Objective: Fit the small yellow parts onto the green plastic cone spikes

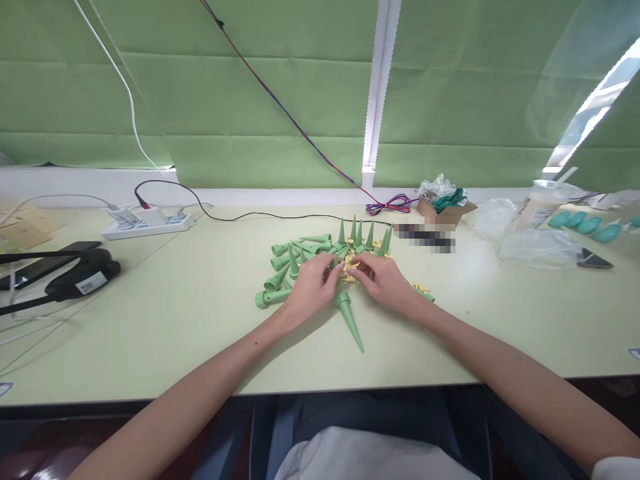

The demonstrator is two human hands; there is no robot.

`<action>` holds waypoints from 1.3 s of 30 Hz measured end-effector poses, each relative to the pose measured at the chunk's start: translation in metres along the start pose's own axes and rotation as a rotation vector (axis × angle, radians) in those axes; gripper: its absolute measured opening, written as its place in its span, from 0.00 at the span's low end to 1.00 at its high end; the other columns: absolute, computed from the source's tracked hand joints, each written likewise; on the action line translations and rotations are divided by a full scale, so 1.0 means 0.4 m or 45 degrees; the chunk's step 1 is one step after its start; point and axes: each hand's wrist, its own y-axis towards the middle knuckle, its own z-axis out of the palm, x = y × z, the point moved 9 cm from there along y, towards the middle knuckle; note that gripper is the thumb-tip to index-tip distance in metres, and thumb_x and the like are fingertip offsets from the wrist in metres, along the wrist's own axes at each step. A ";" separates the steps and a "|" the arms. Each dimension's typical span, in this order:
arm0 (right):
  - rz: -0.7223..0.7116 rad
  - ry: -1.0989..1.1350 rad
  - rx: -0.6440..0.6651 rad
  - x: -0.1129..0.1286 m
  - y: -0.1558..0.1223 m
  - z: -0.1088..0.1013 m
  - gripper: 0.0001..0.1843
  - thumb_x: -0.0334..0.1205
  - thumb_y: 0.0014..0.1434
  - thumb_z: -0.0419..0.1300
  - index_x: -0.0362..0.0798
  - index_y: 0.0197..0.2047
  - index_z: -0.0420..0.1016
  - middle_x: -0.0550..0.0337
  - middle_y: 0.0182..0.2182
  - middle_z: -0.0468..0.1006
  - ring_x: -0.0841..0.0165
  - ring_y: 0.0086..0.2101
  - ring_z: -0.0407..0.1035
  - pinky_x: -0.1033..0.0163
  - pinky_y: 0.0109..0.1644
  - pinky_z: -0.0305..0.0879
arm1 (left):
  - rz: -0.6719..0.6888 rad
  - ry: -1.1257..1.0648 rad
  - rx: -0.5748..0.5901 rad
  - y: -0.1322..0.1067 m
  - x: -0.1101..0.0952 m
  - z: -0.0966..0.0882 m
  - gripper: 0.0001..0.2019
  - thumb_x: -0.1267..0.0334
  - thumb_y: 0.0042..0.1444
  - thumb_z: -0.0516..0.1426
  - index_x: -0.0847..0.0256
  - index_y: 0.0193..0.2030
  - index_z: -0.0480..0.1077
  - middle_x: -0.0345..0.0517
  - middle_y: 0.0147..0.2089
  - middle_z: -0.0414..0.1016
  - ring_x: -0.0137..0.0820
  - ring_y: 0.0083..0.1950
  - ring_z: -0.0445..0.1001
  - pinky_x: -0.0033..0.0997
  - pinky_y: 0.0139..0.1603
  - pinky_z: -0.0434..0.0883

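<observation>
A heap of green plastic cone spikes [300,257] lies on the pale table [175,320], some upright, some on their sides. Small yellow pieces [353,265] are scattered in the middle of the heap. My left hand [311,288] rests on the heap with its fingers curled toward the yellow pieces. Opposite it, my right hand [384,283] has its fingertips pinched together at the same yellow pieces. What either hand grips is too small to make out. One long green spike [350,321] lies on the table between my wrists.
A white power strip [147,223] with cables sits at the back left, with a black device [75,279] nearer the left edge. A small cardboard box [443,208], clear plastic bags [537,248] and teal parts [585,223] lie at the back right. Green blinds hang behind.
</observation>
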 end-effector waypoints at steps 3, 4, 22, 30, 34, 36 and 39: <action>0.008 -0.103 -0.053 0.000 0.001 -0.013 0.09 0.41 0.69 0.53 0.48 0.41 0.72 0.58 0.31 0.79 0.67 0.28 0.69 0.61 0.37 0.61 | -0.013 0.023 0.029 0.000 0.005 0.005 0.15 0.59 0.67 0.50 0.60 0.28 0.58 0.40 0.28 0.66 0.28 0.28 0.62 0.30 0.30 0.59; 0.009 -0.126 -0.059 0.000 0.001 -0.015 0.09 0.40 0.69 0.53 0.48 0.41 0.72 0.58 0.30 0.79 0.67 0.28 0.68 0.61 0.37 0.61 | -0.018 0.019 0.031 0.000 0.005 0.005 0.15 0.59 0.67 0.50 0.60 0.28 0.59 0.40 0.28 0.66 0.28 0.28 0.62 0.30 0.30 0.59; -0.103 -0.294 0.117 -0.006 -0.002 0.035 0.10 0.29 0.67 0.50 0.45 0.41 0.73 0.52 0.33 0.75 0.61 0.36 0.65 0.57 0.43 0.60 | -0.073 -0.047 0.144 -0.004 0.018 0.029 0.12 0.57 0.66 0.50 0.60 0.35 0.68 0.39 0.25 0.68 0.30 0.24 0.65 0.30 0.29 0.63; -0.083 -0.289 0.134 -0.007 -0.008 0.042 0.13 0.27 0.66 0.49 0.44 0.50 0.70 0.48 0.41 0.75 0.58 0.43 0.66 0.52 0.50 0.63 | -0.111 -0.028 0.174 -0.004 0.035 0.038 0.07 0.62 0.64 0.52 0.60 0.37 0.69 0.42 0.28 0.72 0.32 0.25 0.69 0.32 0.29 0.64; -0.113 -0.302 0.151 -0.008 -0.013 0.049 0.17 0.25 0.64 0.49 0.45 0.52 0.68 0.45 0.46 0.75 0.55 0.47 0.65 0.50 0.52 0.63 | -0.111 0.006 0.131 -0.001 0.032 0.027 0.09 0.62 0.62 0.54 0.59 0.30 0.64 0.41 0.27 0.71 0.32 0.26 0.69 0.32 0.29 0.63; -0.118 -0.302 0.158 -0.009 -0.013 0.051 0.18 0.24 0.63 0.48 0.45 0.53 0.68 0.45 0.46 0.74 0.55 0.49 0.65 0.50 0.52 0.63 | -0.098 0.040 0.106 0.000 0.030 0.022 0.10 0.62 0.61 0.55 0.59 0.29 0.61 0.40 0.27 0.69 0.31 0.26 0.69 0.31 0.29 0.62; -0.111 -0.300 0.157 -0.011 -0.012 0.050 0.19 0.23 0.62 0.47 0.44 0.52 0.69 0.45 0.46 0.74 0.56 0.48 0.65 0.50 0.53 0.62 | -0.078 0.064 0.090 0.000 0.027 0.020 0.10 0.62 0.60 0.56 0.59 0.29 0.61 0.40 0.27 0.69 0.31 0.27 0.68 0.31 0.30 0.62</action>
